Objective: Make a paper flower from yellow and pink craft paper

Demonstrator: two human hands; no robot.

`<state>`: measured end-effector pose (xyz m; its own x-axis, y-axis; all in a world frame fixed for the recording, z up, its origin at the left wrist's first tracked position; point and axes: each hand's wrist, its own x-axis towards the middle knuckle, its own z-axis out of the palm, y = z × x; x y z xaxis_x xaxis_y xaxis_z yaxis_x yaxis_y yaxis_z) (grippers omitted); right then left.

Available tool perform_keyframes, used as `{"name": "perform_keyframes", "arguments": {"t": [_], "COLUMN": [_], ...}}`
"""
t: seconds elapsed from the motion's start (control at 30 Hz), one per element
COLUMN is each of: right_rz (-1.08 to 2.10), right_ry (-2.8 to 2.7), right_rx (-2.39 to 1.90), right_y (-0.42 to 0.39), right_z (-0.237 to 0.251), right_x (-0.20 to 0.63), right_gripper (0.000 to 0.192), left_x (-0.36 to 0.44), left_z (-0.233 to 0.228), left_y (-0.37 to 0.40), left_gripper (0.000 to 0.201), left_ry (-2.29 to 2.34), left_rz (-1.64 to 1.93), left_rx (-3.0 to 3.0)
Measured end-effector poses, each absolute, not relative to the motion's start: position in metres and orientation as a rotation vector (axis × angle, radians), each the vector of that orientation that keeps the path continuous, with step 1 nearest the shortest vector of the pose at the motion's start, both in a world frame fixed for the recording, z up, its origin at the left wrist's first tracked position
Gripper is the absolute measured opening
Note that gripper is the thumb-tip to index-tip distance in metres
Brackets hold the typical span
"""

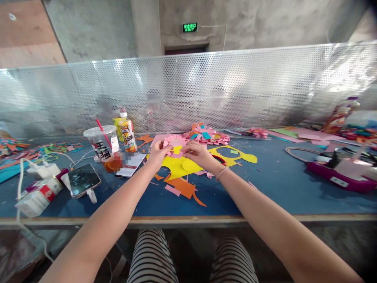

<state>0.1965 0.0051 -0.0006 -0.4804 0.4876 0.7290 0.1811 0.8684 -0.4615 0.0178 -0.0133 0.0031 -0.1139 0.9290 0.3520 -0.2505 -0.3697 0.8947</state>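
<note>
Left hand [157,153] fingers are pinching the edge of a pink paper flower [175,140]: roundish, fringed rim, yellow paper piece [177,149] showing low on its face. Right hand [198,154] fingers are bunching narrow opposite; can't tell their grip. Flower's hanging over the blue tabletop [265,192].

Two hands [159,152] [198,154], one straw [104,133], one exit sign [189,27]

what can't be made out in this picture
In the head view:
Pink paper flower, part of rim: behind left hand
Yellow sheet, part: behind right hand
Phone display: obscured by reflections
Blue paper: cut by left edge
Beyond metal screen: details blurred by mesh
</note>
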Motion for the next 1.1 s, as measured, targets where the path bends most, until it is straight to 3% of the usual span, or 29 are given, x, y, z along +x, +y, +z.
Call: {"name": "perform_keyframes", "arguments": {"t": [0.23,0.43,0.6,0.83,1.1], "right_rz": [0.402,0.393,0.361,0.284,0.201], "right_ry": [-2.089,-1.950,-1.873,-1.909,-1.975], "right_rx": [-0.536,-0.555,-0.570,-0.549,-0.559], "right_y": [0.001,0.001,-0.002,-0.004,-0.003], "right_z": [0.000,0.001,0.002,0.001,0.002], "right_x": [0.194,0.193,0.192,0.190,0.190], "right_gripper": [0.012,0.010,0.007,0.006,0.013], "left_x": [0.020,0.019,0.023,0.032,0.031], "left_z": [0.009,0.011,0.007,0.003,0.003], "left_y": [-0.020,-0.026,-0.026,-0.028,-0.028], "left_gripper": [0.024,0.031,0.021,0.047,0.053], "left_ry": [0.806,0.701,0.664,0.706,0.788], "left_rz": [1.631,1.384,1.250,1.350,1.408], "left_rx": [1.224,1.087,1.005,1.029,1.040]}}
